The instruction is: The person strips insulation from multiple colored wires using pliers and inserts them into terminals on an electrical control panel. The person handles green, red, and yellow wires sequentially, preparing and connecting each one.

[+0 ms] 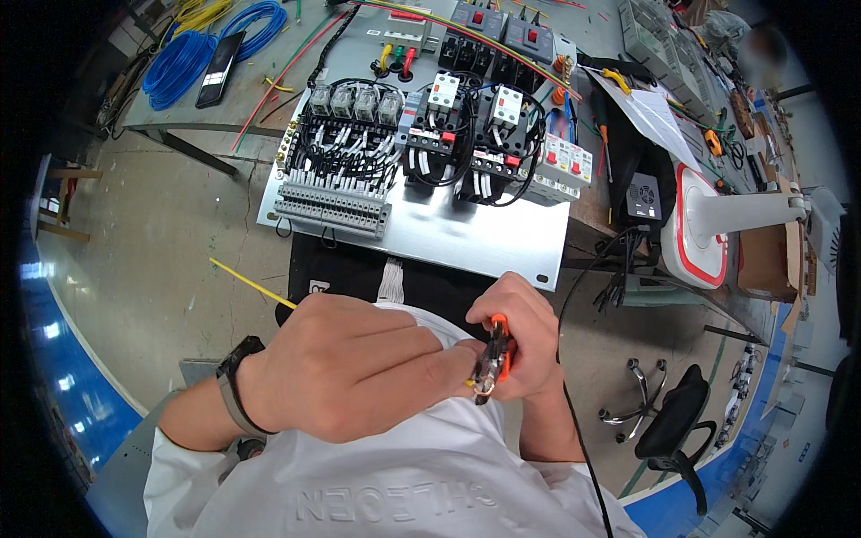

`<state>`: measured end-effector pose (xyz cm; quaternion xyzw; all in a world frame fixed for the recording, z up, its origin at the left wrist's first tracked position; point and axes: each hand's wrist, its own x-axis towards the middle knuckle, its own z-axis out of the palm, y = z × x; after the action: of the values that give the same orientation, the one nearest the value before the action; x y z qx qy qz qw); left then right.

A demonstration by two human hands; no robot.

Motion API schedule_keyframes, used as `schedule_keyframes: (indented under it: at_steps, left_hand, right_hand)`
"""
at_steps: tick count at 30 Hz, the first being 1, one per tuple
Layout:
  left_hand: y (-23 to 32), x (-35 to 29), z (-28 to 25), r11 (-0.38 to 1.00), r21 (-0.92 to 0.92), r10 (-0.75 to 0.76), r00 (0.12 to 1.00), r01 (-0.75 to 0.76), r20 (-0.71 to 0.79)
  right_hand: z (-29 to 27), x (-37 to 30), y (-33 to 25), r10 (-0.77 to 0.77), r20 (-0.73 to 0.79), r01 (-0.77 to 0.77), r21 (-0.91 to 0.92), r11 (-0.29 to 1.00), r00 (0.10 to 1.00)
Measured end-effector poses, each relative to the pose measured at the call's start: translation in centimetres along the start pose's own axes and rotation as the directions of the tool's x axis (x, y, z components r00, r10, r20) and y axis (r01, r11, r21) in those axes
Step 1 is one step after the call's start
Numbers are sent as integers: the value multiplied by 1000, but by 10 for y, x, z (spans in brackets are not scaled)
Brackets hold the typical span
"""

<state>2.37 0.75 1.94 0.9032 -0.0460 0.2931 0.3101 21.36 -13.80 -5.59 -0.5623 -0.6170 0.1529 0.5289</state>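
My left hand (354, 368) is closed on a yellow wire (249, 282), whose long end sticks out to the left past my knuckles. My right hand (531, 336) grips small pliers (490, 366) with orange handles, perhaps wire strippers, held in front of my shirt. A short bit of yellow shows at the jaws beside my left fingertips; whether the jaws bite on it is too small to tell. Just beyond my hands, a metal mounting plate (484, 249) carries relays (365, 105), a grey terminal block (332, 208), contactors (502, 112) and breakers (567, 161), joined by black wires.
Blue wire coils (179, 67) and a phone (215, 72) lie on the table at the far left. On the right are a screwdriver (604, 134), paper sheets (650, 121) and a white stand with a red-edged base (695, 229). An office chair (673, 417) stands at lower right.
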Motion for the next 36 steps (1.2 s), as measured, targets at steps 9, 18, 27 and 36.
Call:
schedule_keyframes:
  at_steps: [9,18,27,36]
  left_hand:
    - [2,-4,7,1000,20,0,998,1,-63]
    - [10,-8,7,994,9,-107,993,108,-50]
    - [14,-11,10,990,-11,-143,988,143,-54]
    - [16,-12,10,991,-21,-130,990,129,-53]
  right_hand:
    - [5,-6,-1,24,-24,-25,-43,999,999]
    - [15,-10,6,-2,-113,-7,-72,997,994]
    - [16,-9,2,0,-174,-28,-161,987,985]
    - [18,-13,4,-25,-191,-7,-165,986,981]
